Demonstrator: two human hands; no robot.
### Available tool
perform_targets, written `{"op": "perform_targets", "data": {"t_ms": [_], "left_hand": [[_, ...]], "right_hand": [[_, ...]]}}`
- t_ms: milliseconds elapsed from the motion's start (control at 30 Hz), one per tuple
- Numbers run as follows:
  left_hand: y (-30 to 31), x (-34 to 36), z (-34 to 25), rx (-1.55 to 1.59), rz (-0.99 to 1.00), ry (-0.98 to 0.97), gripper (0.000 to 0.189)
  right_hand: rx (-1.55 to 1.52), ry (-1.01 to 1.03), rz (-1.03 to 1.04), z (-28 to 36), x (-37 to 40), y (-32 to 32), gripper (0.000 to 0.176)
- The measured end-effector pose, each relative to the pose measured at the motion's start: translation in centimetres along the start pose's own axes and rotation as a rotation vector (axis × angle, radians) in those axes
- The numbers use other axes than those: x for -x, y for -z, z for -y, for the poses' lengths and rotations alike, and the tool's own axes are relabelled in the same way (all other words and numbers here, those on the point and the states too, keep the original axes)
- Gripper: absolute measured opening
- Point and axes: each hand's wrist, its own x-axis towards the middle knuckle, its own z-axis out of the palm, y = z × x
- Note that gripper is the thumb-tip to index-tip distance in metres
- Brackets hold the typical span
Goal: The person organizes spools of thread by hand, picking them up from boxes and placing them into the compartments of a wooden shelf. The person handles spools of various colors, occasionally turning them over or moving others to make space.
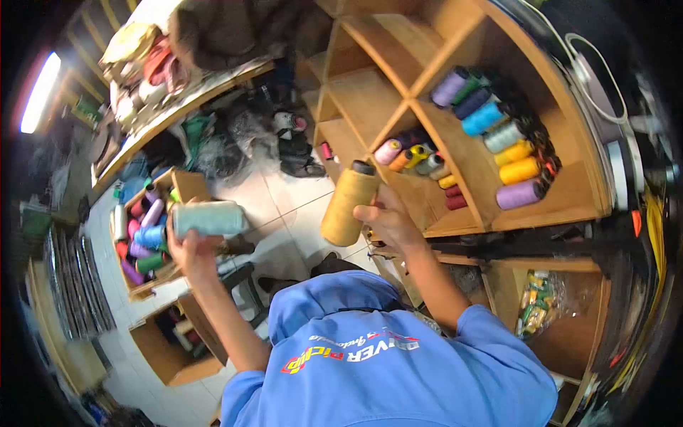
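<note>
My left hand (191,249) is closed around a pale green thread cone (208,218), which lies almost level. Behind and below it stands a wooden crate (191,186) packed with thread cones of many colours. A tan-yellow thread cone (348,206) with a dark end is gripped by my right hand (393,219); it tilts, dark end up. Beyond this hand is a wooden shelf unit (421,107) with diagonal dividers. One compartment holds a row of thread cones (518,152), and a smaller one holds several more cones (413,156).
At lower left a second wooden box (162,349) sits on the tiled floor (284,188). A bag of small spools (537,302) lies in a lower compartment at right. Cloth items rest on a bench (181,92) at upper left. A white cable (605,107) hangs by the shelf.
</note>
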Motion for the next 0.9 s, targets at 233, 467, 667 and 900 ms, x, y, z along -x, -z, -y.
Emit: {"op": "perform_targets", "data": {"t_ms": [233, 467, 667, 900], "left_hand": [[-17.3, -2.4, 9.9, 0.025, 0.477, 0.352, 0.058], [-25.2, -2.6, 13.3, -0.019, 0.834, 0.568, 0.052], [-27.1, -5.4, 13.4, -0.084, 1.084, 0.593, 0.056], [-27.2, -8.9, 14.9, -0.109, 1.116, 0.597, 0.053]], "right_hand": [[0.339, 0.332, -0.643, 6.9, 5.9, 6.8, 0.052], [0.656, 0.747, -1.141, 10.7, 3.7, 13.6, 0.053], [0.885, 0.638, -1.529, 10.6, 0.1, 19.7, 0.048], [1.120, 0.463, -1.684, 11.9, -0.5, 16.9, 0.050]]}}
